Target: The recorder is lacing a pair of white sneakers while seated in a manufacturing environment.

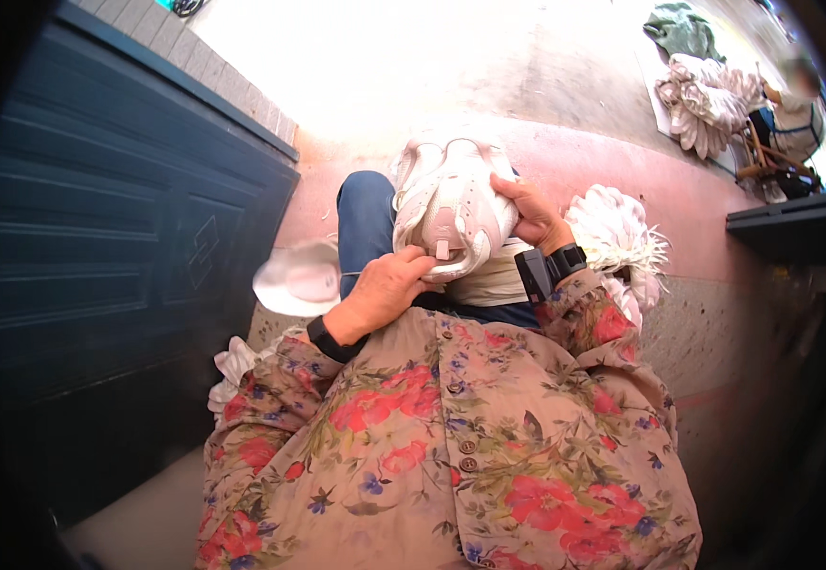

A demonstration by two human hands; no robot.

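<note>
A pale pink and white shoe upper rests over my lap, its opening and a small pale tab turned toward me. My left hand grips the near left edge, with the fingertips at the rim of the opening. On the far right side, my right hand holds the upper, the thumb along its side and the other fingers partly hidden beneath. More pale shoe parts show just beyond it; whether they belong to the same piece I cannot tell. Off-white cloth lies across my lap under the upper.
Close on my right lies a bundle of white shoe pieces. A white and pink piece sits by my left knee, near a dark blue door. Farther right are another heap of uppers and a seated person.
</note>
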